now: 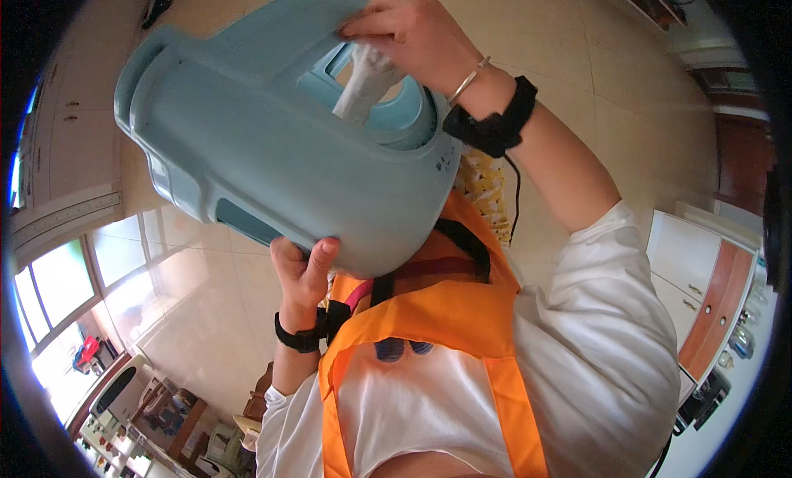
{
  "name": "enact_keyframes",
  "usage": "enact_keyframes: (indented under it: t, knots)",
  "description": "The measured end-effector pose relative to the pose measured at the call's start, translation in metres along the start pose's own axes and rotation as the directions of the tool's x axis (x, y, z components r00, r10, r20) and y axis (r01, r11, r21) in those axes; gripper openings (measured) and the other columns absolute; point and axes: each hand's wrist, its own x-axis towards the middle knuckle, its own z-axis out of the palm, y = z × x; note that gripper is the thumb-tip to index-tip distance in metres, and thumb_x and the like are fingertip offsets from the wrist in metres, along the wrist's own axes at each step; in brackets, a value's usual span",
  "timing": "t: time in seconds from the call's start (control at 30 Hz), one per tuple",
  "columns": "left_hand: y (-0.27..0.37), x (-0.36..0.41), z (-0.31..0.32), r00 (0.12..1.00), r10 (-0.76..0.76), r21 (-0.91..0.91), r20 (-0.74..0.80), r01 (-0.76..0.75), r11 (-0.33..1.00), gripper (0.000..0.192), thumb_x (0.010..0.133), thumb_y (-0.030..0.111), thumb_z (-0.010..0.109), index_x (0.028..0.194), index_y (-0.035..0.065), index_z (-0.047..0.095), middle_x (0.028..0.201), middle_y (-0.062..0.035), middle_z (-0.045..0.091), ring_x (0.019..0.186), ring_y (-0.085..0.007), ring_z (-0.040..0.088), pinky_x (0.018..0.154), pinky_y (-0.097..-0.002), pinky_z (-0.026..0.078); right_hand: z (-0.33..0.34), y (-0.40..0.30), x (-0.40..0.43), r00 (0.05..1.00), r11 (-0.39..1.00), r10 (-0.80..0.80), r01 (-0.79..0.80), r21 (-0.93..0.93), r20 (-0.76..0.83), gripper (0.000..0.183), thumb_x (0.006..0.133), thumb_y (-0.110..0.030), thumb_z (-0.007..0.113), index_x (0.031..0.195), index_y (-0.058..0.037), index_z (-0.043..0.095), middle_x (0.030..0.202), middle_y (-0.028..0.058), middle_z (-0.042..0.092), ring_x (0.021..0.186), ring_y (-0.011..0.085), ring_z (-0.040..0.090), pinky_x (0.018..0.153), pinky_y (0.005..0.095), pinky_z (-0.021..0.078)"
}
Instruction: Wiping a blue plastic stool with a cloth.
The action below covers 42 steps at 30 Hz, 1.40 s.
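A large blue-grey moulded plastic piece, perhaps a small chair or stool [266,131], is held tilted before my chest. My left hand [306,264] grips its lower edge beside a slot, thumb on the outer face. At the top, my right hand [402,32] is at the rim of a large opening, its fingers closed on a crumpled whitish cloth [365,85] that hangs into the opening. Small dark marks show on the plastic near my right wrist. The fingertips of my left hand are hidden behind the piece.
Beige floor tiles [544,51] lie around me. A white and wood-coloured cabinet [687,280] stands at the right, with glass jars on its top. Pale cupboards [86,82] are at the left, and windows [62,286] below them. A black cable [516,193] hangs beside my apron.
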Motion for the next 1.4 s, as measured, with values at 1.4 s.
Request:
enact_keyframes:
  t: [1.4]
  knots:
    - [0.009,0.007,0.007,0.997,0.024,-0.021,-0.068,-0.025,0.999,0.049,0.09,0.045,0.072,0.072,0.0013,0.057,0.062,0.0037,0.051,0.059,-0.0079,0.043,0.052,-0.026,0.033,0.014,0.04,0.01,0.973,0.976,0.164,-0.136,-0.171,0.164,0.017,0.087,-0.017,0.062,0.091,-0.0068,0.076,0.09,0.0132,0.07,0.084,0.0324,0.067,0.078,0.0429,0.0539]
